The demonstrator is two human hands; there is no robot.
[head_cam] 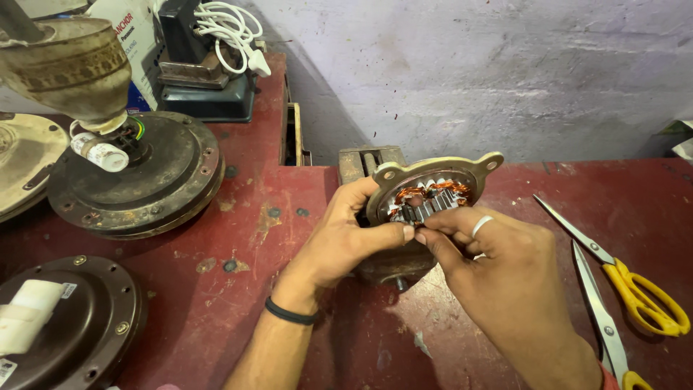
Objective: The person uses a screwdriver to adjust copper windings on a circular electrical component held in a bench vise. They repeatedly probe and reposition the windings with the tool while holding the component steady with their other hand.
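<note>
Round motor housing (433, 173) tilted upright, copper windings exposed, on red bench.

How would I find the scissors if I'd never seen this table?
Start at the red workbench and go to its right end, past the person's right hand. There lie the open scissors, long silver blades spread apart. Their bright yellow handles stand out from all the brown, rusty motor parts.

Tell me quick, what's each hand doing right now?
Left hand: closed around the edge of the motor stator, holding it up.
Right hand: fingertips pinched at the stator's copper windings, ring visible.
</note>
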